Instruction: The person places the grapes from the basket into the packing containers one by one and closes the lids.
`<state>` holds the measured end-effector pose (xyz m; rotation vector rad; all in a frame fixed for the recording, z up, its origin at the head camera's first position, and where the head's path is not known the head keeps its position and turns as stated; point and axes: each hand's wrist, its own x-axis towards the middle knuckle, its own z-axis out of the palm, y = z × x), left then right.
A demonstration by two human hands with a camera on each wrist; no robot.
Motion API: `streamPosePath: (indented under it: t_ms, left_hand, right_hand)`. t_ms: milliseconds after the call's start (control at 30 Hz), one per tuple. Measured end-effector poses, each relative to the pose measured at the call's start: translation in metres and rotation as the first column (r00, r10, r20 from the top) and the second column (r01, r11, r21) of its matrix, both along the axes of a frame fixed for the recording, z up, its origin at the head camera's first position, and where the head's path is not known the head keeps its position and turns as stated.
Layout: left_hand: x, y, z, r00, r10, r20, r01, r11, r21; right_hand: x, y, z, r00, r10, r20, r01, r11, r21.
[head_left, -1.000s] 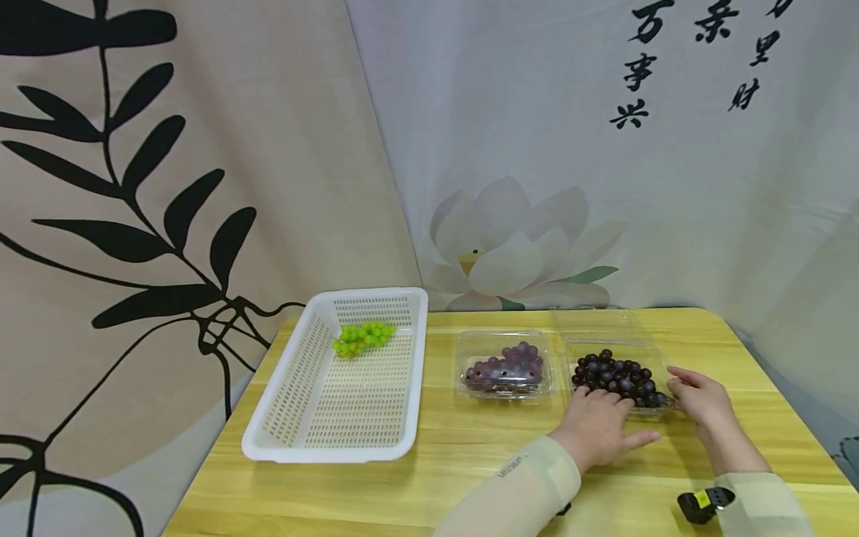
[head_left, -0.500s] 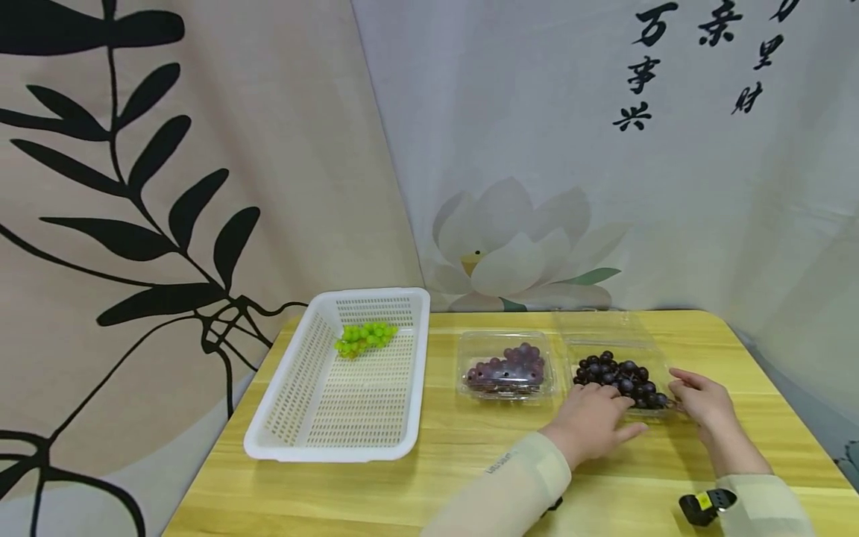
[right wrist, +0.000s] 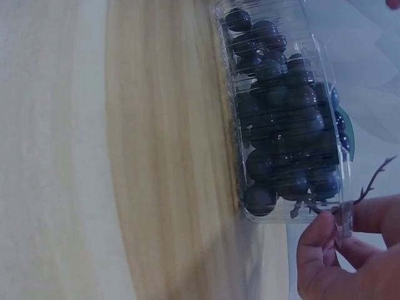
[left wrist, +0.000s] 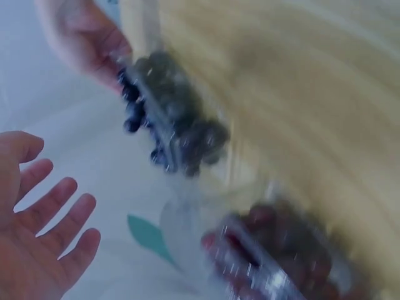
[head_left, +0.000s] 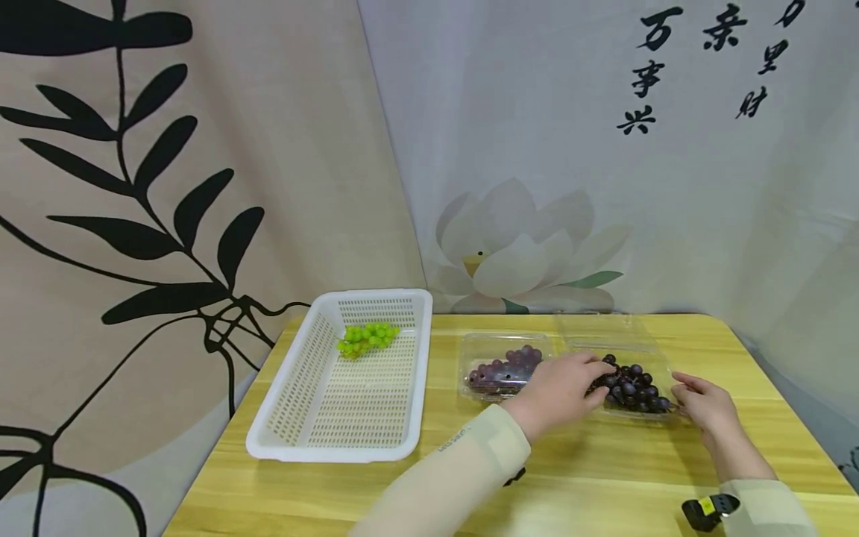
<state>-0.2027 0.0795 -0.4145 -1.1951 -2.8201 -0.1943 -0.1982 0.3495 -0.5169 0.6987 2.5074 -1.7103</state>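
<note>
Yellow wood desk (head_left: 604, 477) carries one white basket (head_left: 315, 418) with one bunch of green grapes (head_left: 366, 338), and two clear punnets — one of red grapes (head_left: 499, 367), one of dark grapes (head_left: 634, 388) at the right. Left hand (head_left: 558, 388) reaches over the dark bunch, its grip loose, fingers spread. Right hand (head_left: 705, 406) pinches that punnet's corner (right wrist: 342, 220) — thumb and finger closed on it.

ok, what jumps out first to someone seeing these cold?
The dark purple grape bunch in the open clear plastic clamshell box, right of centre on the yellow wooden table: the left hand reaches over it while the right hand pinches the box's corner. Further left, a small green grape bunch lies in the white perforated plastic basket.
</note>
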Motion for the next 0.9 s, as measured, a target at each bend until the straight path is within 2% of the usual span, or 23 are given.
streamPosePath:
  t_ms: [33, 133, 300, 333, 533, 567, 700, 767, 900]
  left_hand:
    - [-0.001, -0.004, 0.004, 1.0, -0.002, 0.003, 0.002, 1.0, 0.003]
    - [-0.004, -0.019, 0.015, 1.0, -0.007, -0.001, 0.007, 1.0, 0.005]
    - [-0.012, -0.043, 0.024, 1.0, -0.009, 0.018, 0.008, 0.999, 0.052]
    - [-0.013, -0.047, 0.025, 0.999, -0.009, 0.032, 0.006, 0.998, 0.069]
    - [-0.024, -0.074, 0.032, 0.994, -0.009, 0.106, -0.011, 0.981, 0.192]
    - [-0.025, -0.079, 0.033, 0.995, -0.001, 0.104, -0.02, 0.979, 0.203]
    - [-0.033, -0.102, 0.039, 0.995, 0.053, 0.08, -0.071, 0.969, 0.235]
    - [-0.038, -0.115, 0.041, 0.994, 0.084, 0.07, -0.099, 0.964, 0.248]
    - [-0.049, -0.14, 0.041, 0.987, 0.132, 0.093, -0.154, 0.943, 0.295]
  right_hand:
    - [-0.002, 0.001, -0.003, 1.0, -0.019, -0.002, 0.019, 1.0, -0.003]
    - [-0.007, 0.009, -0.015, 1.0, -0.002, -0.013, 0.002, 1.0, -0.004]
    - [-0.017, 0.024, -0.044, 0.999, 0.033, -0.034, -0.032, 0.999, 0.03]
    - [-0.014, 0.02, -0.037, 0.999, 0.039, -0.027, -0.038, 0.999, 0.038]
    - [-0.015, 0.019, -0.037, 0.999, 0.033, -0.012, -0.032, 0.999, 0.033]
    - [-0.018, 0.024, -0.046, 0.999, 0.032, -0.02, -0.031, 0.999, 0.032]
    - [-0.019, 0.025, -0.049, 0.999, 0.034, -0.022, -0.033, 0.999, 0.034]
    - [-0.019, 0.025, -0.049, 0.999, 0.036, -0.022, -0.035, 0.999, 0.042]
    - [-0.016, 0.021, -0.041, 0.999, 0.033, -0.032, -0.032, 0.999, 0.028]
